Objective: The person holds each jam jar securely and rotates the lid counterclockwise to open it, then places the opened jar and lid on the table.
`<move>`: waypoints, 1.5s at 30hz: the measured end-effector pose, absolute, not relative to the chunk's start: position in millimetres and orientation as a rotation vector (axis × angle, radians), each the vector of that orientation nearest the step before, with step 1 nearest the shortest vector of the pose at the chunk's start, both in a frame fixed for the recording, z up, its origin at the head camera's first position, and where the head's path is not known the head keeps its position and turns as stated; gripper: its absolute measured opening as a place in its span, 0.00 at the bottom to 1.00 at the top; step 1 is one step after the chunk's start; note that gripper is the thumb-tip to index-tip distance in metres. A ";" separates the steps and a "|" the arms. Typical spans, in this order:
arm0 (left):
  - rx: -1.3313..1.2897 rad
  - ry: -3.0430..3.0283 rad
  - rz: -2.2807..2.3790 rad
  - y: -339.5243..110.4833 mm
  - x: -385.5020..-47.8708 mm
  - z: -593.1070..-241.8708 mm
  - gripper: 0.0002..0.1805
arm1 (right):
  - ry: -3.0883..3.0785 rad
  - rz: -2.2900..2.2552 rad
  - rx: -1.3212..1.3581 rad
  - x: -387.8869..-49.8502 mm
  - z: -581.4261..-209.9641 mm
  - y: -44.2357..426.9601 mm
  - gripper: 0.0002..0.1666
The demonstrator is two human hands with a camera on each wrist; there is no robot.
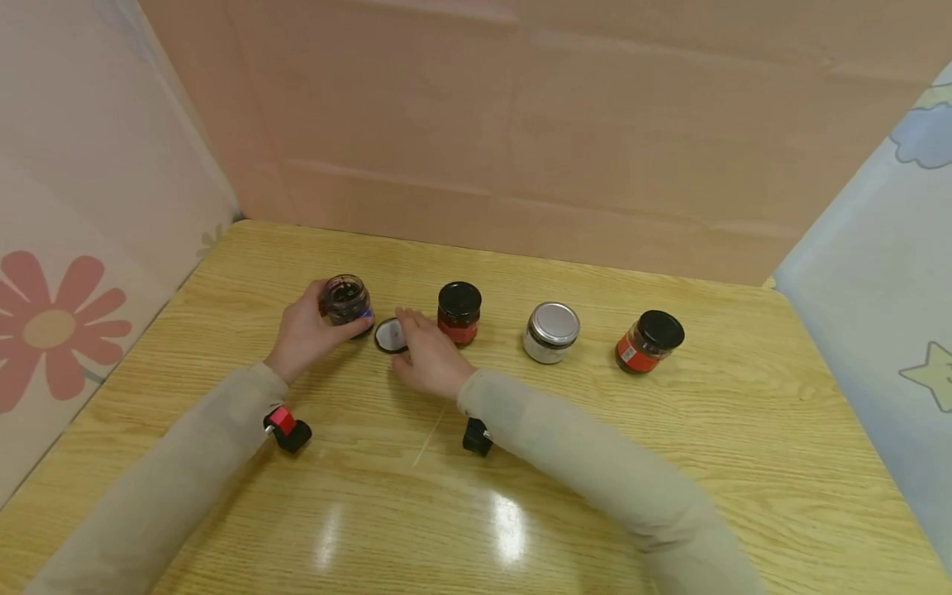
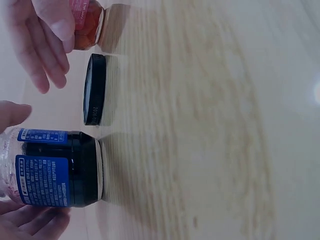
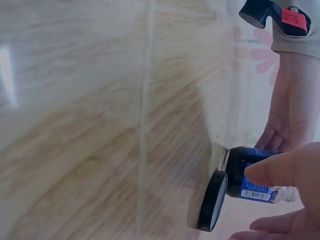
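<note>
L hand [image 1: 302, 337]: grips 1 open jar [image 1: 347, 302], left | R hand [image 1: 433, 355]: fgrs straight, nr 1 lid [image 1: 389, 335] | 3 lidded jars [image 1: 551, 330], right

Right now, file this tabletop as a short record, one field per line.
surface: yellowish wood-grain table
left: left hand, curved around the blue-labelled clear glass jar
jar state: upright, lidless, dark contents
loose: round black lid, lying flat, pale inner side up
right: right hand, hovering partly over the lid; contact unclear
closed, left to right: black-lidded, red-labelled glass jar; squat silver-lidded jar; second black-lidded, red-labelled glass jar
</note>
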State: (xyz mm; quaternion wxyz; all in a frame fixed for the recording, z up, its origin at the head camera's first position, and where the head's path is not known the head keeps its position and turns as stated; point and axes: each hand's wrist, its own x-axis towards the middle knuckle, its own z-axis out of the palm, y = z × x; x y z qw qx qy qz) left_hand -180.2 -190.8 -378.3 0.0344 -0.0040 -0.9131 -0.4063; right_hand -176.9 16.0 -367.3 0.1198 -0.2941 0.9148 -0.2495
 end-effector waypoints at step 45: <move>-0.498 -2.424 -1.165 -130.5 -165.5 -358.7 0.24 | 2.908 -1.322 -1.024 -166.8 -341.0 96.4 0.12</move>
